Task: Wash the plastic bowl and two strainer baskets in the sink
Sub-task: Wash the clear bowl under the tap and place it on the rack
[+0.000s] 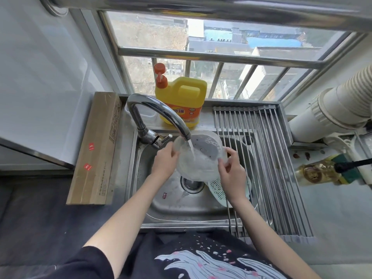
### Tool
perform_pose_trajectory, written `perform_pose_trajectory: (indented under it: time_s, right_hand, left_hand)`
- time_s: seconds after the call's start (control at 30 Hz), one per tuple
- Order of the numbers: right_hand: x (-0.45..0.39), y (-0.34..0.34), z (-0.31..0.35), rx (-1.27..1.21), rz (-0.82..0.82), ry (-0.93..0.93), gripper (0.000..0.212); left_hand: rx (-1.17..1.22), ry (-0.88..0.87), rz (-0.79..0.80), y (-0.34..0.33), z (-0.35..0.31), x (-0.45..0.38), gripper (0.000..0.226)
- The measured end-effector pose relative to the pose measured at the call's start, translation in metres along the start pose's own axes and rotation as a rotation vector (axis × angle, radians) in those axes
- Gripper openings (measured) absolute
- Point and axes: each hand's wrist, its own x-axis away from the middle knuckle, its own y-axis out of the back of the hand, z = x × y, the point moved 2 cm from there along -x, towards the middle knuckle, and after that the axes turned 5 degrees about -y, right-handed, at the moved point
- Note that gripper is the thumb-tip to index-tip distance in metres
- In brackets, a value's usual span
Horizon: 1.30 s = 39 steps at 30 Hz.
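A clear plastic bowl (pixel 198 158) is tilted under the running faucet (pixel 159 115), over the steel sink (pixel 173 206). My left hand (pixel 164 161) grips its left rim. My right hand (pixel 231 168) holds its right rim with the fingers curled over the edge. Water streams into the bowl and falls toward the drain (pixel 191 183). A pale green strainer basket (pixel 218 190) lies in the sink under my right hand, partly hidden. I cannot make out a second strainer.
A yellow detergent bottle (pixel 181 99) with an orange pump stands behind the faucet. A roll-up steel drying rack (pixel 267 164) covers the sink's right side. A cardboard box (pixel 98 146) lies on the left. An oil bottle (pixel 316 172) and a sponge sit at right.
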Motion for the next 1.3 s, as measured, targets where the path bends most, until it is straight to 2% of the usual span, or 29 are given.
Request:
perform_pose_trajectory:
  time_s: [0.1,0.17,0.23,0.3,0.4,0.5,0.6,0.73,0.87,1.1,1.2,1.3]
  right_hand:
    - [-0.012,0.006,0.025,0.012,0.048,0.091,0.042]
    - [-0.023,0.003,0.037,0.016,0.108,0.053,0.045]
    - [-0.037,-0.002,0.038,0.006,0.203,-0.109,0.045]
    - [-0.049,-0.003,0.027,-0.027,0.325,-0.372,0.044]
    - [-0.045,-0.005,0.007,0.023,0.556,-0.608,0.028]
    - [-0.026,-0.014,-0.011,0.034,0.693,-0.691,0.02]
    - [-0.005,-0.03,-0.025,-0.095,0.679,-0.751,0.019]
    - [0.008,-0.041,-0.029,-0.258,0.479,-0.57,0.021]
    - [0.001,-0.027,-0.02,-0.228,0.326,-0.36,0.02]
    - [-0.005,0.005,0.019,0.11,0.171,0.142,0.012]
    - [0.002,0.009,0.041,0.309,0.062,0.493,0.017]
    - [0.011,0.006,0.041,0.46,-0.02,0.66,0.027]
  left_hand:
    - [0.249,0.176,0.032,-0.013,0.009,0.001,0.016]
    - [0.281,0.244,0.087,-0.018,0.009,0.001,0.021]
    - [0.16,0.267,0.195,-0.018,0.007,0.003,0.022]
    - [0.021,0.271,0.324,-0.016,0.008,0.004,0.018]
    - [-0.073,0.314,0.446,-0.007,0.011,0.005,0.011]
    - [-0.239,0.245,0.385,0.008,0.007,0.0,0.025]
    - [-0.39,0.085,0.244,0.02,-0.005,-0.004,0.01]
    - [-0.502,-0.101,0.037,0.025,-0.013,-0.006,0.013]
    - [-0.287,-0.061,-0.048,0.028,-0.004,-0.007,0.02]
    - [0.265,0.119,-0.021,0.012,0.006,-0.01,0.026]
    - [0.418,0.158,-0.044,0.006,0.007,-0.009,0.016]
    - [0.617,0.206,-0.052,0.003,0.002,-0.006,0.014]
